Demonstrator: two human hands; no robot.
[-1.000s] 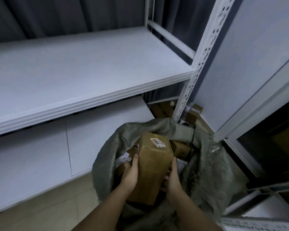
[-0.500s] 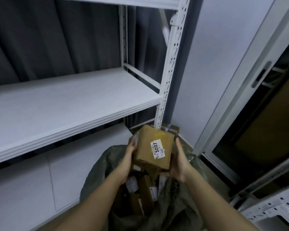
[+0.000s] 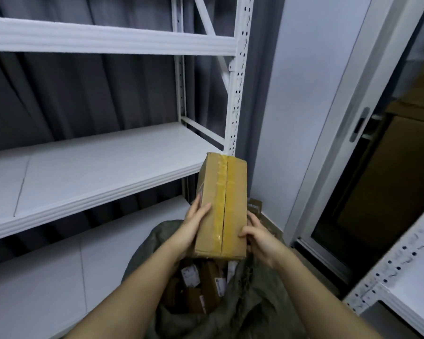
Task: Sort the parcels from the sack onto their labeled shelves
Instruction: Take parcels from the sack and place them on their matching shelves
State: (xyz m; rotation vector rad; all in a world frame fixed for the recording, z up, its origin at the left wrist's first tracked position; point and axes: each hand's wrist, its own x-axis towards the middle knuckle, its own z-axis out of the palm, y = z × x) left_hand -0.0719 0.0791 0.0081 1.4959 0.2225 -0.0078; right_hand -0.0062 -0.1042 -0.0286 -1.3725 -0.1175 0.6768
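A long brown cardboard parcel (image 3: pixel 222 204) with a yellow tape seam facing me is held up above the grey-green sack (image 3: pixel 245 311). My left hand (image 3: pixel 194 223) grips its left side and my right hand (image 3: pixel 257 234) grips its lower right edge. The parcel's label is turned out of sight. Inside the open sack lie several smaller labelled parcels (image 3: pixel 201 287). A white metal shelving unit stands to the left, with its middle shelf (image 3: pixel 88 167), lower shelf (image 3: pixel 47 270) and an upper shelf edge (image 3: pixel 108 37).
The rack's perforated white upright (image 3: pixel 238 77) rises just behind the parcel. A grey curtain hangs behind the shelves. To the right are a white wall, a sliding door frame (image 3: pixel 353 123) and the corner of another white rack (image 3: pixel 402 277). A small box (image 3: pixel 255 205) lies on the floor by the wall.
The parcel has come up out of the sack and been rotated, so the 3007 label no longer faces me and the taped seam does. My view has tilted upward.
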